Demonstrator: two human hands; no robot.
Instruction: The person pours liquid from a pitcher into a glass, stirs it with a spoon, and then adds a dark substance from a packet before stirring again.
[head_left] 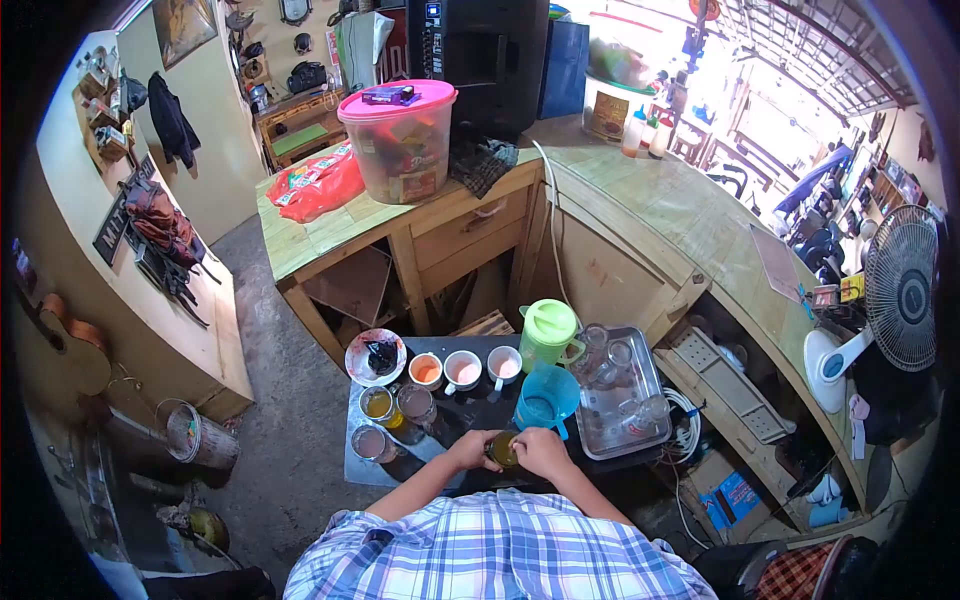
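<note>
Both my left hand and my right hand close around a glass of yellow-green liquid at the near edge of the low dark table. Just beyond my right hand stands a blue plastic jug, with a lidded green pitcher behind it. Left of my hands are several filled glasses, among them a yellow one, a brownish one and a greyish one. Three cups, an orange-filled one and two white mugs, line up farther back.
At the table's back left sits a bowl holding something dark. To the right, a clear tray carries several glass mugs. A wooden counter wraps around behind, bearing a pink-lidded tub. A fan stands at right, a bucket at left.
</note>
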